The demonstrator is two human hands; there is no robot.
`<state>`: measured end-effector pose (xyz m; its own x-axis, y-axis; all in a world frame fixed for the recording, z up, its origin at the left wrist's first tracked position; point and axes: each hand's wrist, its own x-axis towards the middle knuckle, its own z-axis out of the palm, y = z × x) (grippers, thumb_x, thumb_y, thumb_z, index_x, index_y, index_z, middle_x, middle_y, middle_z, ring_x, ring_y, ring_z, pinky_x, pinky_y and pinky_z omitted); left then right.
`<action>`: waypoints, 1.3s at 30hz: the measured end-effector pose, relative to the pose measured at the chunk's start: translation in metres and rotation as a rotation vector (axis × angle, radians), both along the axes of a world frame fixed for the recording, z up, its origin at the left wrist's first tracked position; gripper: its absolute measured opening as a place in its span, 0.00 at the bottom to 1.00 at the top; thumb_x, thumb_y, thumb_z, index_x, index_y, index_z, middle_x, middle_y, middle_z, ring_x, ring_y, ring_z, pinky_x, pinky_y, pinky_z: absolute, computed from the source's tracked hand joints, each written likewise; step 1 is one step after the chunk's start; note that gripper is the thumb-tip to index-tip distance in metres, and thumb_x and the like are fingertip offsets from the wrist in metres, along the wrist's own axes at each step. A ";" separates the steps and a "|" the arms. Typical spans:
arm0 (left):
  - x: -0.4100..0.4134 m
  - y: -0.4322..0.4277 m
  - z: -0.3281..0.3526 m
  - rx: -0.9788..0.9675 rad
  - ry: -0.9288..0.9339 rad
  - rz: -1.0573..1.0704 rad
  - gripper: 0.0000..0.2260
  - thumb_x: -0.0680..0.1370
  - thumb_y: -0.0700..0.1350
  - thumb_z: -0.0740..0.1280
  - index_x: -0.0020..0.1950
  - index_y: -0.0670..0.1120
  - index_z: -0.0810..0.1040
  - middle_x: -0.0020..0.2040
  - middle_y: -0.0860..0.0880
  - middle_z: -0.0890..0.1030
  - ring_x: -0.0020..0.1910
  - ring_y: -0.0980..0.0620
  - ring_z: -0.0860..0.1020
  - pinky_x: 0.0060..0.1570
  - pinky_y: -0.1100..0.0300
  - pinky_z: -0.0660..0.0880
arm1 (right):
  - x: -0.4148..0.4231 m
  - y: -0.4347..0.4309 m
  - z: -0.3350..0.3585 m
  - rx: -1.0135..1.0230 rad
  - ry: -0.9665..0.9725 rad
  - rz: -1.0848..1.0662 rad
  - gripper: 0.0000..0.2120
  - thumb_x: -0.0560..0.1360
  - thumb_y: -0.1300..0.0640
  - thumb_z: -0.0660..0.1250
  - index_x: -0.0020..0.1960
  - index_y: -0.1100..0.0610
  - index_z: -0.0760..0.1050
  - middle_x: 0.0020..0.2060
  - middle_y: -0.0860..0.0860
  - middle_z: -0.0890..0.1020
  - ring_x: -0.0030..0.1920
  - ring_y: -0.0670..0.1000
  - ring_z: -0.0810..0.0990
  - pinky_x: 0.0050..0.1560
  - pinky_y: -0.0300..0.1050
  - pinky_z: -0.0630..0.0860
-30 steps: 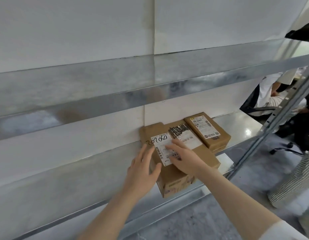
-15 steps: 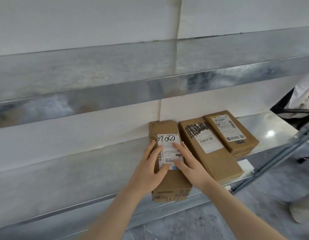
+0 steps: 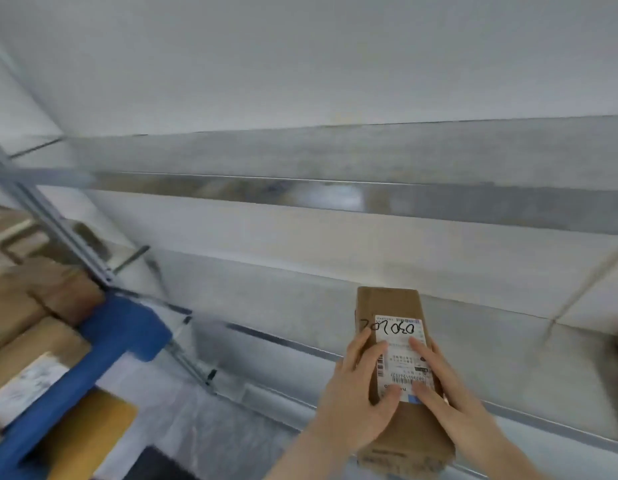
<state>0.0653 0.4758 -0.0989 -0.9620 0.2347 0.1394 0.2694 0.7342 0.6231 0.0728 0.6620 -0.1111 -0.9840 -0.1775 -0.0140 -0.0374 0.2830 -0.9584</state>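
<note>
A person stands at a metal shelf (image 3: 266, 299) with both arms out. A brown box (image 3: 389, 304) lies long-ways on the shelf. Its far end points at the white wall (image 3: 300, 64), and its near end sticks out past the front edge of the shelf.

Both hands are on top of the box. The left hand (image 3: 356, 403) lies along the left side with its fingers nearly straight, and its thumb touches the white sticker (image 3: 401, 362). The right hand (image 3: 453, 407) lies flat on the right side, with its fingers spread out over the sticker. Neither hand wraps round the box; they just press on it from above. Black numbers are written by hand across the top of the sticker.

Another metal shelf, the top shelf (image 3: 300, 188), runs above this one.

Off to the left it is all blurry. There is a blue bar (image 3: 103, 344), maybe part of a cart, with more brown boxes (image 3: 20, 306) piled behind it. The grey floor (image 3: 196, 427) shows below.
</note>
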 end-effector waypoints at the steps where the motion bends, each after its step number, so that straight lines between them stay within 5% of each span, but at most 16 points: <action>1: 0.004 -0.028 0.004 -0.005 0.002 0.057 0.30 0.72 0.65 0.56 0.73 0.59 0.58 0.73 0.70 0.45 0.72 0.61 0.58 0.68 0.59 0.65 | -0.006 -0.029 0.004 0.001 -0.004 0.054 0.26 0.77 0.54 0.64 0.68 0.31 0.62 0.73 0.35 0.54 0.69 0.35 0.60 0.61 0.31 0.67; 4: 0.020 -0.113 0.016 -0.017 -0.003 0.228 0.29 0.74 0.64 0.57 0.74 0.60 0.57 0.74 0.70 0.45 0.73 0.60 0.58 0.70 0.60 0.63 | -0.022 -0.118 0.019 -0.001 -0.031 0.224 0.25 0.78 0.54 0.63 0.67 0.31 0.61 0.73 0.34 0.53 0.67 0.39 0.63 0.52 0.26 0.69; 14: 0.062 -0.347 0.075 0.006 0.102 0.609 0.28 0.74 0.63 0.58 0.73 0.60 0.60 0.75 0.66 0.49 0.73 0.62 0.56 0.65 0.66 0.61 | -0.054 -0.385 0.074 -0.019 0.110 0.605 0.26 0.77 0.55 0.64 0.64 0.27 0.62 0.73 0.35 0.55 0.70 0.35 0.59 0.64 0.33 0.64; 18: 0.043 -0.414 0.104 0.017 0.159 0.667 0.27 0.76 0.61 0.60 0.74 0.57 0.60 0.75 0.65 0.49 0.72 0.60 0.59 0.65 0.57 0.67 | -0.089 -0.463 0.107 -0.003 0.163 0.686 0.26 0.77 0.56 0.63 0.67 0.31 0.62 0.73 0.36 0.57 0.69 0.36 0.61 0.64 0.34 0.65; 22: 0.000 -0.466 0.131 0.057 0.238 0.727 0.28 0.77 0.58 0.61 0.75 0.53 0.61 0.76 0.60 0.51 0.74 0.57 0.57 0.68 0.54 0.66 | -0.142 -0.525 0.145 0.034 0.185 0.748 0.25 0.78 0.54 0.62 0.68 0.31 0.62 0.69 0.34 0.62 0.63 0.37 0.68 0.60 0.38 0.71; 29: -0.090 -0.539 0.161 0.106 0.285 0.924 0.27 0.78 0.57 0.61 0.75 0.54 0.59 0.76 0.60 0.51 0.74 0.54 0.59 0.68 0.50 0.67 | -0.250 -0.628 0.191 0.034 0.181 0.971 0.23 0.78 0.55 0.61 0.65 0.30 0.64 0.62 0.33 0.70 0.54 0.29 0.73 0.44 0.25 0.70; 35: -0.124 -0.588 0.175 0.035 0.257 1.040 0.25 0.77 0.60 0.60 0.73 0.58 0.61 0.74 0.61 0.53 0.70 0.49 0.62 0.62 0.49 0.70 | -0.306 -0.693 0.202 0.013 0.108 1.085 0.24 0.77 0.58 0.62 0.64 0.31 0.67 0.60 0.39 0.76 0.53 0.42 0.80 0.50 0.44 0.79; 39: -0.123 -0.593 0.166 -0.019 0.255 1.086 0.26 0.76 0.61 0.60 0.73 0.58 0.60 0.74 0.60 0.53 0.69 0.50 0.62 0.57 0.56 0.71 | -0.306 -0.709 0.192 0.045 0.154 1.133 0.26 0.74 0.54 0.62 0.64 0.28 0.65 0.65 0.37 0.71 0.55 0.36 0.77 0.50 0.39 0.78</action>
<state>-0.0575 -0.1173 0.0672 -0.6016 -0.7095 0.3670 -0.4030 0.6663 0.6274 -0.2334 -0.0475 0.0806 -0.2503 -0.9660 0.0640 -0.4094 0.0458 -0.9112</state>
